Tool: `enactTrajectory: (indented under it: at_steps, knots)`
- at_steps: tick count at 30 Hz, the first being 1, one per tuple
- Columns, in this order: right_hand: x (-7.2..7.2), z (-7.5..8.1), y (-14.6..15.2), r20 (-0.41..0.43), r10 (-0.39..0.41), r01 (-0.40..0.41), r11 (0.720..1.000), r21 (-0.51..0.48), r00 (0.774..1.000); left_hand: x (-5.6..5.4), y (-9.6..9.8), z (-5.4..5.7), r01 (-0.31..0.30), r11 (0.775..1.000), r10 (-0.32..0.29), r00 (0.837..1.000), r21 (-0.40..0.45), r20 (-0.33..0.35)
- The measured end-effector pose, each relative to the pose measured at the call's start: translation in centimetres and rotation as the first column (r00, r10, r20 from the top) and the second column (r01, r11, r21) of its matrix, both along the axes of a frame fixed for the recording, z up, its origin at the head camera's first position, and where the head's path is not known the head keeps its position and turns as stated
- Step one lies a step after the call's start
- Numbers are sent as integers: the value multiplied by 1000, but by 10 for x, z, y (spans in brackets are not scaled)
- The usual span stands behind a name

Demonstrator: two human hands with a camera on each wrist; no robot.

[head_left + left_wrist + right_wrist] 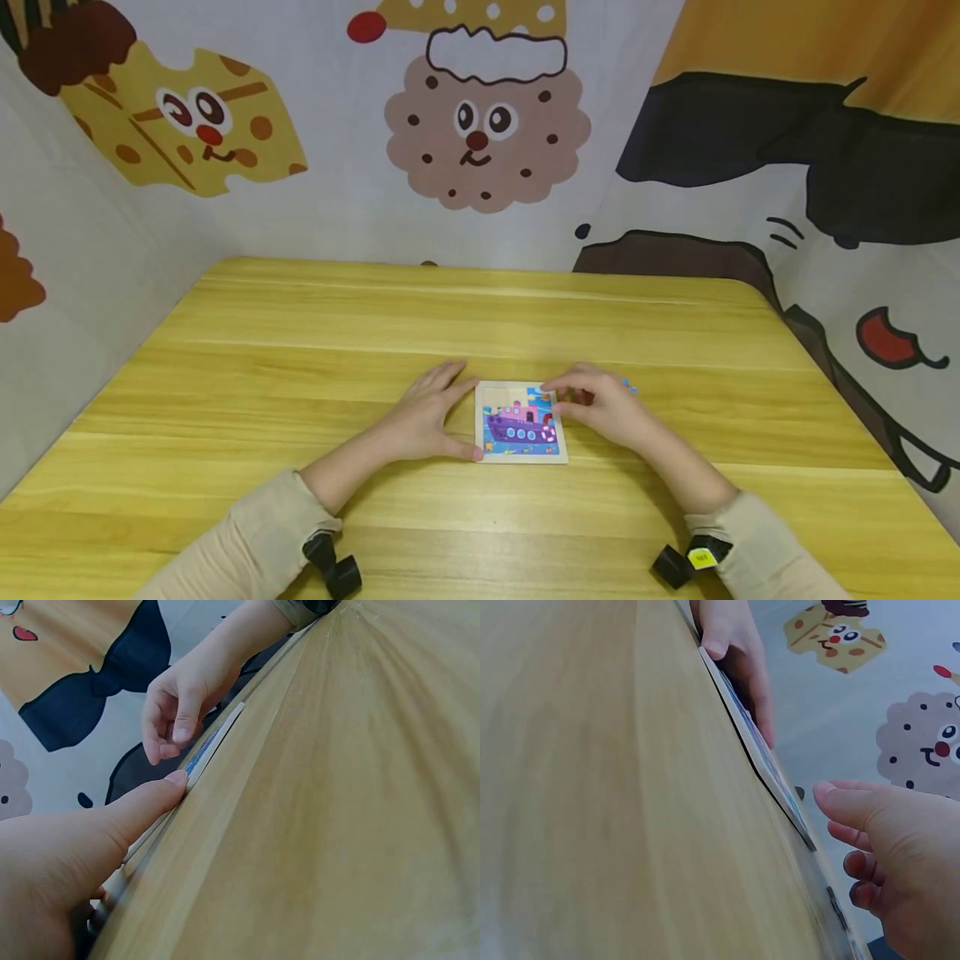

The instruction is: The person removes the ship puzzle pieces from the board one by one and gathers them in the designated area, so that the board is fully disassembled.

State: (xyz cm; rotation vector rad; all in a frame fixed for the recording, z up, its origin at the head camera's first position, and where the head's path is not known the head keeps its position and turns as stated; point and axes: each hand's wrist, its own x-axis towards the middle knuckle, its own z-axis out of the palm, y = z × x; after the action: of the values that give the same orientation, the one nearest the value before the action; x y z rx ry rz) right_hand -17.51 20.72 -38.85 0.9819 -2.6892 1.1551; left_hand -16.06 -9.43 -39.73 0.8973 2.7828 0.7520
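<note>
A square jigsaw puzzle (522,433) in a pale wooden frame lies flat on the table, showing a purple and pink ship on blue water. Bare board shows in its upper left part. My left hand (427,417) rests along the frame's left side, thumb at the near corner and index finger at the far corner, spread apart. Over the puzzle's upper right edge is my right hand (603,404), index finger and thumb apart in the head view, no piece visible between them. Loose puzzle pieces (630,386) are partly hidden behind and under that hand.
The wooden table (315,333) runs back to a cloth wall (330,225) printed with cartoon food. Low on the table beside the right hand, dark edges of loose pieces (836,907) show in the right wrist view.
</note>
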Motion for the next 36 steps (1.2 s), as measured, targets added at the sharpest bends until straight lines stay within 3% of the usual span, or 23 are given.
enactTrajectory:
  at_steps: [11, 20, 36]
  knots:
    - [-1, 0, -11, 90, 48, -54, 996, 67, 995, 1, 1, 2, -3, 1000, 3, 1000, 0, 7]
    - [-1, 5, -15, 123, 42, -60, 987, 149, 992, 1, 1, 1, -3, 1000, 3, 1000, -3, -2]
    - [-2, 11, -20, 200, 7, -41, 985, 170, 980, 1, 1, 1, -5, 1000, 5, 1000, 8, 2]
